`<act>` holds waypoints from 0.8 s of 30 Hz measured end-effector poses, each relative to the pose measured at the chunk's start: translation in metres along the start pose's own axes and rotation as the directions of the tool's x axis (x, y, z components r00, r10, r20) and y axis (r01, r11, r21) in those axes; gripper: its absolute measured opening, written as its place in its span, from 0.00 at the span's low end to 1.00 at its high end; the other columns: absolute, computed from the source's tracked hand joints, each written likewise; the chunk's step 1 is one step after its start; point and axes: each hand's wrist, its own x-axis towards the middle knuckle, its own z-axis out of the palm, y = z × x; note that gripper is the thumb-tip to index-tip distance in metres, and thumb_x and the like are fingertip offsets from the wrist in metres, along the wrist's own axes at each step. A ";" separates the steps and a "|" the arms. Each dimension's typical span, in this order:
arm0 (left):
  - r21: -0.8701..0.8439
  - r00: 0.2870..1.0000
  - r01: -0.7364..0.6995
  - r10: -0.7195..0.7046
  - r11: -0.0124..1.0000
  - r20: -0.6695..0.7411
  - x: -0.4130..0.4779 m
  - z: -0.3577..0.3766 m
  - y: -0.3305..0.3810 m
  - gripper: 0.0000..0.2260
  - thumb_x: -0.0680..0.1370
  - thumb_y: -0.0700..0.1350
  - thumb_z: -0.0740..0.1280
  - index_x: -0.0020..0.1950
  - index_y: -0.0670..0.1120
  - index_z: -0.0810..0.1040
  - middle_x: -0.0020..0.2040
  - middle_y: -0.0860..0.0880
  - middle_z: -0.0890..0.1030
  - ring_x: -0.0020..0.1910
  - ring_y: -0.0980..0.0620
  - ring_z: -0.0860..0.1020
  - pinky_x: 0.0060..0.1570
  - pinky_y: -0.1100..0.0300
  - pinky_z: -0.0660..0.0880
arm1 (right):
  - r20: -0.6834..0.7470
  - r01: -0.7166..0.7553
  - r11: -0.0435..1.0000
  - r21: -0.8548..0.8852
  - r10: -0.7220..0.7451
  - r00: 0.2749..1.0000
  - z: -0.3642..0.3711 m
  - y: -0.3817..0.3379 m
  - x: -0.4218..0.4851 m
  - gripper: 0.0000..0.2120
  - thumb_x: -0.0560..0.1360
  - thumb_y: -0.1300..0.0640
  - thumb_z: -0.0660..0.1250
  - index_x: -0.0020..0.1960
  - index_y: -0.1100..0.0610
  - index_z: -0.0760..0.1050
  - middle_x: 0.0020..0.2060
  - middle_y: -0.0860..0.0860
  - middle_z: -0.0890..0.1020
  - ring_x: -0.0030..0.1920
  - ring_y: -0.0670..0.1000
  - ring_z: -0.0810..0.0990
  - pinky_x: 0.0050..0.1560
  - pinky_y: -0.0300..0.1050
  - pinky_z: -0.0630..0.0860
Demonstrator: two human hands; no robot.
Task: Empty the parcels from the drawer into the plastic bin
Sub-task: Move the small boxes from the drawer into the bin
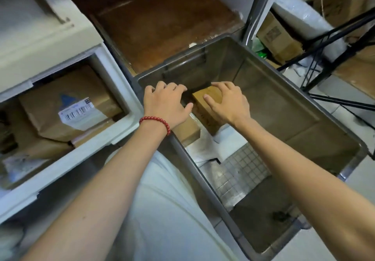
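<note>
Where left hand (166,103) hovers, bin rim (294,81) just beside.

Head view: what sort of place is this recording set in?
Probably a parcel storeroom or mailroom: labelled brown parcels fill an open drawer, a grey plastic bin stands beside it, and cartons sit behind.

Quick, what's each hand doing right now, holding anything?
Left hand: open, fingers spread over the plastic bin, holding nothing.
Right hand: open, fingers bent over the brown parcel; whether it touches cannot be told.
</note>
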 end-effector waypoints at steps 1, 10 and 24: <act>-0.008 1.000 0.018 -0.018 1.000 0.001 -0.011 -0.005 -0.005 0.22 0.78 0.61 0.59 0.70 0.53 0.68 0.66 0.50 0.74 0.66 0.46 0.69 0.63 0.47 0.66 | -0.012 0.048 0.999 -0.020 -0.048 0.999 -0.006 -0.011 -0.005 0.24 0.77 0.38 0.59 0.69 0.46 0.70 0.68 0.49 0.71 0.66 0.53 0.69 0.62 0.50 0.71; -0.016 0.954 0.291 -0.291 0.957 -0.069 -0.115 -0.052 -0.082 0.21 0.77 0.59 0.61 0.68 0.53 0.71 0.63 0.49 0.77 0.63 0.46 0.72 0.57 0.50 0.70 | -0.031 0.389 0.921 0.011 -0.389 0.921 -0.005 -0.127 -0.055 0.18 0.78 0.42 0.61 0.63 0.50 0.74 0.59 0.48 0.78 0.58 0.50 0.74 0.55 0.45 0.75; -0.103 0.792 0.607 -0.611 0.788 -0.006 -0.188 -0.040 -0.201 0.31 0.77 0.58 0.63 0.75 0.47 0.59 0.69 0.44 0.70 0.67 0.41 0.68 0.59 0.46 0.72 | 0.350 0.265 0.944 0.196 -0.319 0.881 0.062 -0.243 -0.052 0.37 0.75 0.51 0.70 0.75 0.63 0.55 0.72 0.60 0.62 0.72 0.60 0.63 0.71 0.49 0.61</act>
